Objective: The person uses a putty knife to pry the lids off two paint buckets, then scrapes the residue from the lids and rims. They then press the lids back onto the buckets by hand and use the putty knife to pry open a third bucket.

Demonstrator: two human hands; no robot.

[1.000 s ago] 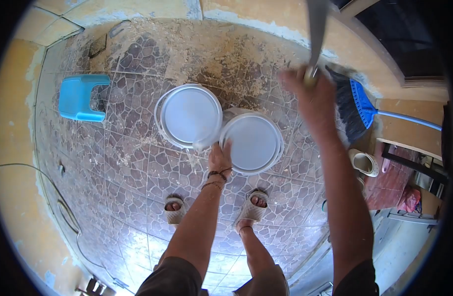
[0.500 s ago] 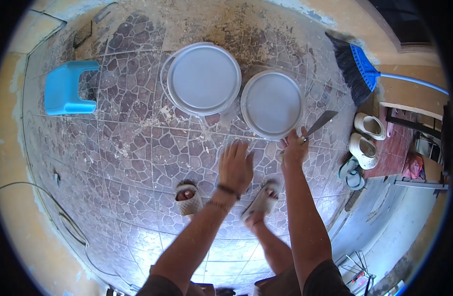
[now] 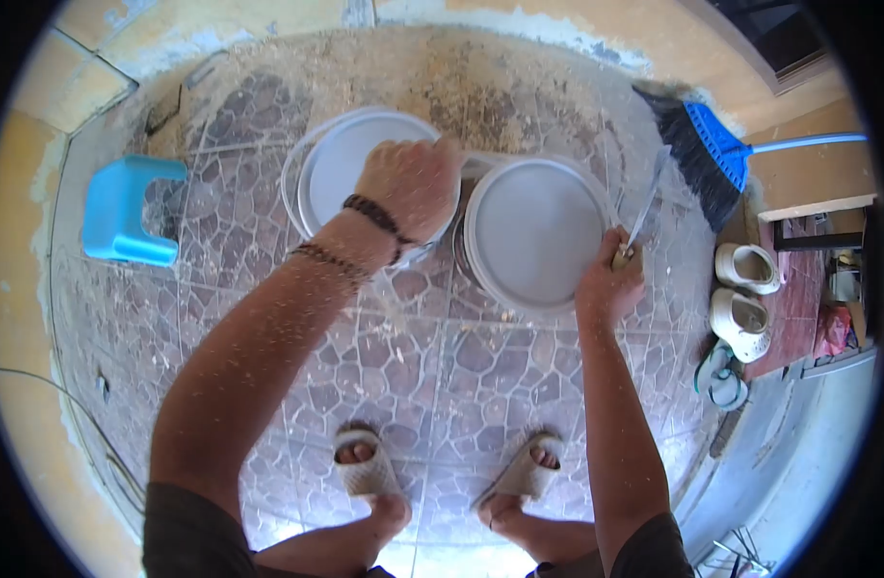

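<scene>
- Right hand [image 3: 610, 279]: closed around the handle of a knife [image 3: 648, 204], just beside the right pail [image 3: 538, 231]. The blade points far; this hold probably keeps the edge off the forearm.
- Left hand [image 3: 411, 188]: over the left pail [image 3: 327, 181], knuckles up, fingers bent inward. Fingertips are hidden; closure, contact and any held item cannot be told.
- Pails: side by side on the floor, flat tops up, ahead of the feet; this spacing appears to suit both arms.
- Obstruction: the left hand and forearm cover part of the left pail's top.
- Far right: blue broom [image 3: 716, 144], bristles toward the work area.
- Right: pale clogs [image 3: 740, 326] and flip-flops [image 3: 720, 376].
- Left: blue stool [image 3: 117, 212], well apart from the pails.
- Floor [image 3: 345, 337]: patterned, littered with pale debris.
</scene>
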